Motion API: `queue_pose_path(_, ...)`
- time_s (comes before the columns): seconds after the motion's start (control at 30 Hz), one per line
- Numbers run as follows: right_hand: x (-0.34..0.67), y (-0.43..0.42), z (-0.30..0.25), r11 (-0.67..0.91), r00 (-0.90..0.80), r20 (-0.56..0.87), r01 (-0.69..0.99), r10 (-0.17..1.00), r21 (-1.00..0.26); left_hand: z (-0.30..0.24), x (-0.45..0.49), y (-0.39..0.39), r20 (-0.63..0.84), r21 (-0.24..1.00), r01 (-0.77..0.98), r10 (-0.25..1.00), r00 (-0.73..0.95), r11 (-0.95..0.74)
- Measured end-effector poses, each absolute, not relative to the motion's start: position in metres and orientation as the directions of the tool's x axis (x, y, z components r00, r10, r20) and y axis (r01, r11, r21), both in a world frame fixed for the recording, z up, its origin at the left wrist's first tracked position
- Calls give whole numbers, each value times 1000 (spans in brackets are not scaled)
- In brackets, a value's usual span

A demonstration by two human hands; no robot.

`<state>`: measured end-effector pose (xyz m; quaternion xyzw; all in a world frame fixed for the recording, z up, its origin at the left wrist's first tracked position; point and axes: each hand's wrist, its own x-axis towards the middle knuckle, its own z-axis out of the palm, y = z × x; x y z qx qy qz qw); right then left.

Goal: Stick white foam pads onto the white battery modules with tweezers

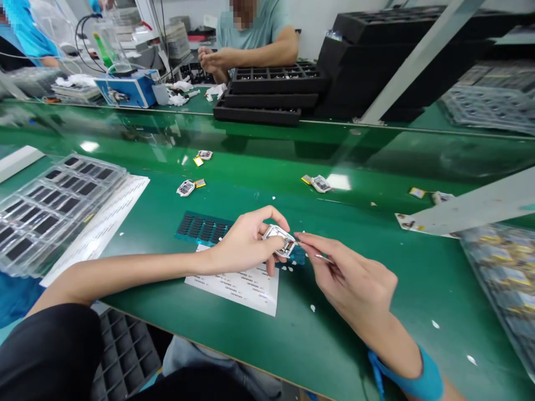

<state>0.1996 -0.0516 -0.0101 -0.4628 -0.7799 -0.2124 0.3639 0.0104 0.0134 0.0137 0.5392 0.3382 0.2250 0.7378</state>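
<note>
Two hands work above the near middle of the green worktop [376, 345]. At the worktop's left edge lies a clear tray [50, 209] of dark parts, resting on a white sheet [121, 206]. A white strip [16, 161] lies behind it, at the far left edge.

Just right of the tray, toward the middle, a blue pad [200, 228] with rows of dark pieces lies flat. Its near edge touches a label sheet [238, 289]. Behind the pad, small units [186, 187] with yellow tabs lie scattered toward the far edge.

The left hand [244, 242] is closed on a small silver frame [282, 239], thumb above and fingers beneath, holding it just above the label sheet's far right corner. The right hand [355, 281] pinches a thin tool [321, 257]; its fingertips meet the frame's right side. Whether the tool tip touches the frame cannot be determined. A blue strap [413, 379] circles the right wrist. White flecks [311, 307] lie on the worktop beneath the hands.

Further right, another unit [320, 183] lies beyond the hands. A grey bar [480, 206] crosses the right edge at a slant, above a tray of yellow-tagged parts [505, 273].

Across the far edge, black trays [271, 92] are stacked. A second person sits behind them, hands [211, 58] together. A blue box [125, 89] stands at the far left.
</note>
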Motion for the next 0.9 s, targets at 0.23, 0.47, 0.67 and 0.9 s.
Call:
queue_pose_path(0.23, 195, -54, -15, 523, -310, 779, 852, 545, -27, 7, 9, 9, -233, 972, 141, 685, 690, 189)
queue_pose_path(0.47, 192, -54, -17, 523, -331, 773, 852, 541, -1, -1, 10, 6, -185, 978, 63, 694, 696, 198)
queue_pose_path(0.67, 192, -56, -14, 563, -319, 777, 825, 543, -54, -5, 10, 3, -106, 986, -32, 766, 634, 163)
queue_pose_path(0.9, 194, -55, -5, 422, -65, 490, 614, 869, -667, -2, 9, -3, 14, 999, -43, 751, 660, 19)
